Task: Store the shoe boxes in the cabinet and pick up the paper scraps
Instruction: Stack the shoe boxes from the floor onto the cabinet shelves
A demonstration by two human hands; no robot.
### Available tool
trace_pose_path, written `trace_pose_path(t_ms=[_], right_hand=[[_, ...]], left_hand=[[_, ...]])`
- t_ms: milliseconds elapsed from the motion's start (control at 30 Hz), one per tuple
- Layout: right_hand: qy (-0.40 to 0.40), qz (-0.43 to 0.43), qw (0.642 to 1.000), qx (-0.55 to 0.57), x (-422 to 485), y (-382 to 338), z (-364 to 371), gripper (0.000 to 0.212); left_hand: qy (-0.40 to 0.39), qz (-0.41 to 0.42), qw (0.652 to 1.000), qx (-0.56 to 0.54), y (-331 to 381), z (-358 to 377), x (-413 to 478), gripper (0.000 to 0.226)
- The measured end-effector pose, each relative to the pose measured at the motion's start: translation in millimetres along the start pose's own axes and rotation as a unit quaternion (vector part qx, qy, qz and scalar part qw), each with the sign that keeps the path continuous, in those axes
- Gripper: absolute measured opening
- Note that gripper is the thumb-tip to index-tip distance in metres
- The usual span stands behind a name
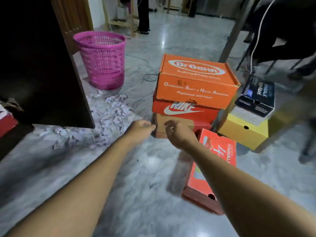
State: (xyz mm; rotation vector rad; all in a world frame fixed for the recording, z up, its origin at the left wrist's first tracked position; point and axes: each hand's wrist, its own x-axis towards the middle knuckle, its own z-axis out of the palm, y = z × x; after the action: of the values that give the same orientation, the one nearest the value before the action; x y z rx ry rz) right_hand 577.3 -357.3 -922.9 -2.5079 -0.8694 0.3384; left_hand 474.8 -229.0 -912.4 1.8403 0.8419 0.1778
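Observation:
A stack of three shoe boxes stands on the floor: an orange box (196,79) on top, a red Nike box (184,110) under it, a brown box (160,127) at the bottom. My left hand (142,129) and my right hand (176,132) reach toward the brown box with loosely curled fingers; whether they touch it is blurred. A red box (210,170) lies near my right forearm. A yellow box (244,132) carries a dark blue box (256,96). Paper scraps (109,115) litter the floor beside the dark cabinet (42,74).
A pink plastic basket (102,60) stands behind the scraps. A cable (148,72) lies on the marble floor. A person's legs (143,14) stand far back. Chair and table legs (236,29) crowd the right side. Another red box (6,124) sits at the left edge.

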Motion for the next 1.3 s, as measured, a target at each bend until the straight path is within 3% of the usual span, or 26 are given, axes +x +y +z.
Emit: trace_pose_path(t_ms=[200, 367, 433, 600, 700, 767, 900, 1000, 1133, 1300], right_hand=[[0.057, 0.192, 0.980, 0.006, -29, 129, 4, 0.042], [0.038, 0.349, 0.936, 0.010, -56, 179, 13, 0.060], [0.012, 0.375, 0.926, 0.045, -62, 189, 19, 0.072], [0.092, 0.326, 0.934, 0.112, -82, 206, 24, 0.081], [0.110, 0.324, 0.912, 0.228, -90, 223, 28, 0.076], [0.072, 0.320, 0.895, 0.302, -96, 234, 36, 0.064], [-0.062, 0.262, 0.854, 0.446, -107, 237, 55, 0.041], [-0.105, 0.223, 0.816, 0.522, -109, 229, 68, 0.044], [-0.133, 0.158, 0.829, 0.520, -98, 204, 68, 0.035], [-0.198, 0.054, 0.845, 0.493, -61, 142, 57, 0.038]], left_hand=[[-0.102, -0.043, 0.993, -0.028, -19, 137, -11, 0.042], [-0.171, -0.044, 0.984, 0.014, -45, 196, -10, 0.074], [-0.194, -0.063, 0.979, 0.020, -45, 205, -16, 0.074], [-0.149, -0.071, 0.985, 0.058, -55, 212, -16, 0.073], [-0.118, -0.103, 0.985, 0.077, -70, 196, -13, 0.071], [-0.129, -0.139, 0.980, 0.065, -81, 185, -16, 0.080], [-0.194, -0.201, 0.960, -0.021, -98, 175, -24, 0.058], [-0.167, -0.188, 0.966, -0.058, -106, 167, -31, 0.062], [-0.119, -0.200, 0.967, -0.100, -122, 136, -39, 0.081], [0.023, -0.138, 0.974, -0.176, -120, 78, -61, 0.040]])
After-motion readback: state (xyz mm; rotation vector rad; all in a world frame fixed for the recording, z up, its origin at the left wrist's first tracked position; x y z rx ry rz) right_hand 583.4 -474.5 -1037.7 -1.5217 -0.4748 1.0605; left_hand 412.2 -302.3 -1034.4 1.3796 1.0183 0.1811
